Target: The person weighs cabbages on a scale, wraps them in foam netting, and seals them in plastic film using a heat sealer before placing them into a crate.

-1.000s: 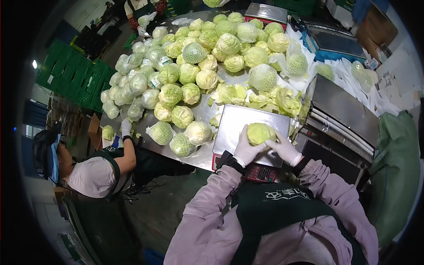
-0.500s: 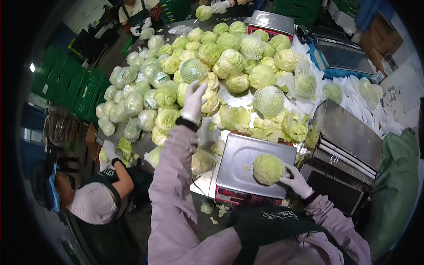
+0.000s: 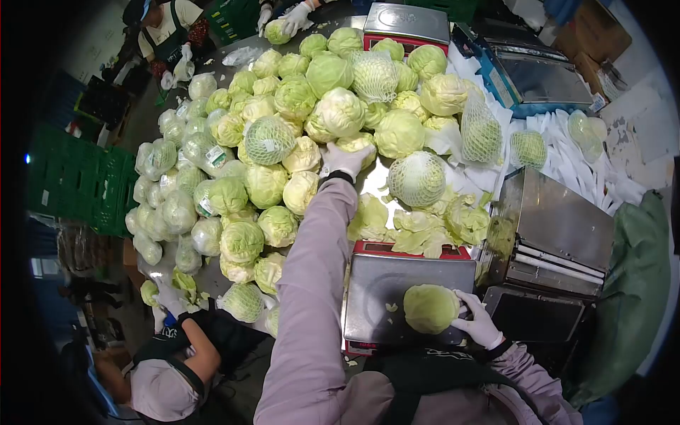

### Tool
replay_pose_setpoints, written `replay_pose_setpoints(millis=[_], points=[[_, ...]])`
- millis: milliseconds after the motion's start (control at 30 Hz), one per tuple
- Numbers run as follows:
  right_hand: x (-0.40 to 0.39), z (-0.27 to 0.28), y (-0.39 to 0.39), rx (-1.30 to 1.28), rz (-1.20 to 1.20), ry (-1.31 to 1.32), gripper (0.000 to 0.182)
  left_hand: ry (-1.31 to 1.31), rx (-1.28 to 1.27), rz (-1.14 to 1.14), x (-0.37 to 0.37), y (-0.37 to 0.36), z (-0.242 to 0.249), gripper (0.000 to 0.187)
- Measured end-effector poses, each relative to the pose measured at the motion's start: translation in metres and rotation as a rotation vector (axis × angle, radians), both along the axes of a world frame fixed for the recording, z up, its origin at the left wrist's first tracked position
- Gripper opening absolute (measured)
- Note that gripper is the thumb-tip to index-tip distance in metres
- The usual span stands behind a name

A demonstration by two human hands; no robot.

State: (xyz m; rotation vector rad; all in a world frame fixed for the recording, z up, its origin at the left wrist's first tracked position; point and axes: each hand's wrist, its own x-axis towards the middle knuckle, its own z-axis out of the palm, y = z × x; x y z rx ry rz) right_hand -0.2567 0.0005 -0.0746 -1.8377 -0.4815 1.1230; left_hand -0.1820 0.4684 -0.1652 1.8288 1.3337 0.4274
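My left hand (image 3: 346, 161), in a white glove, stretches forward to the pile with its fingers against a pale green cabbage (image 3: 360, 142). A second cabbage (image 3: 427, 309) rests on the steel plate of a scale (image 3: 370, 297) close to my body. My right hand (image 3: 479, 320), also gloved, grips that one from the right side, fingers bent along its edge. Beside my left hand lie more loose cabbages (image 3: 303, 154) and one in white foam netting (image 3: 416, 178). Torn outer leaves (image 3: 425, 230) lie just beyond the scale.
Plastic-wrapped cabbages (image 3: 178, 212) heap up at the left. A wrapping machine (image 3: 556, 219) stands right of the scale, with white foam nets (image 3: 567, 159) behind it. Another scale (image 3: 407, 25) is at the back. A co-worker (image 3: 166, 375) works at lower left; others are across the table.
My left hand has moved right and down onto a cabbage in the pile. The view has shifted. My right hand stays at the cabbage on the scale.
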Motion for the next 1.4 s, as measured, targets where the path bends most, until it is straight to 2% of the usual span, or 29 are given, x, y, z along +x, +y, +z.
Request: replay_pose_setpoints(millis=[33,67,100,167,200,300,367,400,433,500,567,600,633,700,767,800,833,867,967,1000,1033,1067,1100,1133,1200,1233,1300,1367,1400], points=[[-0.001,0.001,-0.001,0.006,0.003,-0.018,0.073,-0.096,-0.055,0.034,-0.006,0.004,-0.011,0.105],[-0.002,-0.007,-0.005,0.012,0.031,-0.086,0.072,-0.101,-0.225,0.146,-0.01,0.017,-0.047,0.094],[-0.002,-0.004,-0.005,0.015,0.019,-0.061,0.072,-0.169,-0.481,0.161,-0.021,-0.005,-0.007,0.082],[-0.005,-0.008,-0.009,0.018,0.027,-0.081,0.071,-0.369,-0.909,0.105,-0.044,-0.017,0.015,0.074],[-0.007,-0.008,-0.009,0.021,0.028,-0.115,0.069,-0.327,-0.994,0.089,-0.051,-0.019,0.014,0.069],[-0.009,-0.003,-0.01,0.026,0.079,-0.164,0.068,-0.351,-1.213,0.108,-0.082,-0.046,0.04,0.068],[-0.015,-0.007,-0.016,0.03,0.085,-0.228,0.067,-0.516,-1.382,-0.056,-0.104,-0.063,0.055,0.068],[-0.017,-0.005,-0.016,0.018,0.024,-0.141,0.066,-0.547,-1.432,-0.15,-0.115,-0.075,0.071,0.071],[-0.02,-0.005,-0.017,0.006,-0.04,-0.052,0.065,-0.586,-1.466,-0.345,-0.13,-0.084,0.076,0.079],[-0.027,-0.008,-0.02,0.058,-0.081,-0.112,0.061,-0.695,-1.67,-0.426,-0.151,-0.119,0.094,0.081],[-0.032,-0.027,-0.03,0.07,-0.063,-0.234,0.06,-0.841,-1.832,-0.307,-0.175,-0.158,0.103,0.083],[-0.032,-0.014,-0.029,0.09,-0.13,-0.063,0.057,-0.898,-1.652,-0.172,-0.182,-0.179,0.12,0.081],[-0.029,-0.003,-0.032,0.133,-0.13,-0.09,0.053,-0.947,-1.467,-0.045,-0.189,-0.199,0.132,0.078],[-0.013,0.014,-0.049,0.152,-0.091,0.045,0.047,-0.68,-0.784,-0.508,-0.23,-0.196,0.094,0.067],[0.024,0.059,-0.069,0.125,-0.039,0.328,0.042,-0.737,-1.522,-0.284,-0.24,-0.186,0.14,0.059],[0.048,0.08,-0.082,0.19,0.146,-0.106,0.039,-0.635,-1.422,-0.285,-0.245,-0.181,0.139,0.059],[0.073,0.108,-0.093,0.163,0.152,-0.045,0.039,-0.532,-1.313,-0.288,-0.254,-0.175,0.138,0.06],[0.101,0.111,-0.11,0.223,0.204,-0.266,0.038,-0.518,-1.31,-0.314,-0.263,-0.163,0.139,0.06],[0.192,0.137,-0.15,0.076,0.11,-0.508,0.039,0.339,-0.491,-0.833,-0.269,-0.132,0.144,0.086],[0.23,0.128,-0.164,0.087,0.05,-0.503,0.037,0.639,-0.301,-0.925,-0.254,-0.14,0.157,0.106],[0.263,0.132,-0.173,0.025,-0.018,-0.381,0.036,0.866,-0.166,-1.016,-0.237,-0.156,0.168,0.111],[0.297,0.128,-0.182,-0.025,-0.03,-0.467,0.034,1.031,-0.186,-1.02,-0.214,-0.178,0.18,0.112],[0.346,0.101,-0.196,-0.048,0.104,-0.728,0.034,1.199,-0.208,-1.011,-0.192,-0.204,0.193,0.112],[0.376,0.087,-0.203,-0.191,0.015,-0.711,0.036,1.275,-0.163,-0.98,-0.171,-0.231,0.21,0.111],[0.446,0.041,-0.217,-0.294,0.132,-0.827,0.039,1.189,-0.051,-0.951,-0.173,-0.244,0.176,0.113],[0.467,0.03,-0.217,-0.369,0.174,-0.771,0.039,1.101,0.054,-0.936,-0.172,-0.25,0.165,0.115],[0.511,-0.012,-0.211,-0.476,0.323,-0.765,0.039,1.116,0.066,-0.809,-0.158,-0.268,0.171,0.119],[0.538,-0.054,-0.202,-0.604,0.367,-0.754,0.053,1.003,0.323,-0.79,-0.164,-0.271,0.154,0.121],[0.542,-0.069,-0.193,-0.717,0.326,-0.734,0.063,0.934,0.237,-0.692,-0.169,-0.273,0.152,0.118]])
